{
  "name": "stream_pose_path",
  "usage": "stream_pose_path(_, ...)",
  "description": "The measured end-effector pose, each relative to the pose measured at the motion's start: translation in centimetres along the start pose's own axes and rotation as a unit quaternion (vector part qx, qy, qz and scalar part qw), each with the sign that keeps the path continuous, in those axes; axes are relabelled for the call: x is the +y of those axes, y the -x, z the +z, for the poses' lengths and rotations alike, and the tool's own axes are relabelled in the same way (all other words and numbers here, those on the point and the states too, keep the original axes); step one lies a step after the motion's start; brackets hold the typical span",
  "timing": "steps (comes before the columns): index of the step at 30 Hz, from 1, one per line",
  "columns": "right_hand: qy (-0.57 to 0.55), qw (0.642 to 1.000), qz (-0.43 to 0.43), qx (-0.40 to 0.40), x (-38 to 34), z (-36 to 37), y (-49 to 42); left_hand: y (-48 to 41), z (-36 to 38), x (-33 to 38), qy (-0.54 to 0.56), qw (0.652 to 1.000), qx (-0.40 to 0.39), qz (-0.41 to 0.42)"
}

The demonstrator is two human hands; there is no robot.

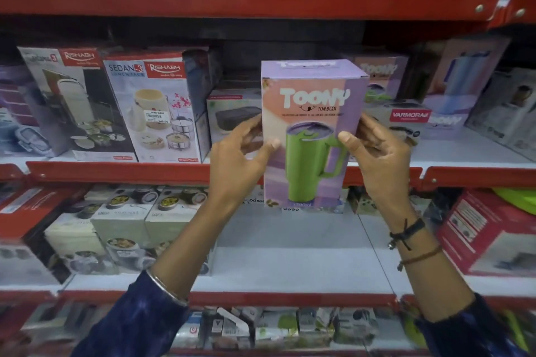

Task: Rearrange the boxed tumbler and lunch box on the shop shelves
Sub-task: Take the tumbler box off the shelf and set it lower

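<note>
Head view: the boxed tumbler (310, 130), a purple and peach carton printed "Toony Tumbler" with a green mug pictured, is held upright in front of the middle shelf's red edge (116, 172), clear of any surface. It is clasped at mid-height by both hands: left hand (237, 159) with thumb on the front face, right hand (377, 153) likewise, the fingers of both mostly hidden behind the carton. A grey lunch box carton (232, 119) on the middle shelf is partly covered by the left hand and the tumbler box. Small print on the held carton is blurred. Two Rishabh lunch-pack cartons (153, 110) are seen leaning at left; a Varmora box (406, 120) and a second Toony carton (380, 78) stand behind at right. Bare white shelf (298, 255) is seen on the lower level below the hands, between stacked boxes at left and a red carton (490, 232) at right.
</note>
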State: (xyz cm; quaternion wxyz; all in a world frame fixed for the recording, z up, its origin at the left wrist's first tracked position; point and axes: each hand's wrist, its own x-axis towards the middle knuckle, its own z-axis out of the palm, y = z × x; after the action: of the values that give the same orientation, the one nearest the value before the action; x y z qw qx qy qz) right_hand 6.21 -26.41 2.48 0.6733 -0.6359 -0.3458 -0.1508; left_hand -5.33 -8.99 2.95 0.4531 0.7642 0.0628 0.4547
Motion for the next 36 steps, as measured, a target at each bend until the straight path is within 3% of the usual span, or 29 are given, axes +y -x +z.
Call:
stream_pose_path(3, 0.007, 1.000, 0.027, -0.008, 1.9, -1.5, 1.9, 2.0, 0.9, -1.2, 0.015, 0.999, -0.039, -0.028)
stream_pose_path(10, 0.052, 0.990, 0.121, -0.044, 6.7, -3.9, 7.5, 7.7, 2.7, -4.9, -0.071, 0.990, -0.093, -0.083)
stream_pose_path(17, 0.109, 0.977, 0.148, -0.105, 11.1, -4.3, 11.9, 12.6, 4.9, -9.2, -0.115, 0.970, -0.156, -0.148)
stream_pose_path(26, 0.114, 0.966, 0.206, -0.103, 18.7, -2.9, 13.9, 13.8, 8.7, -15.7, -0.112, 0.952, -0.170, -0.228)
stream_pose_path(36, 0.125, 0.958, 0.234, -0.111, 22.2, -2.5, 13.9, 14.0, 10.5, -19.1, -0.129, 0.950, -0.174, -0.227)
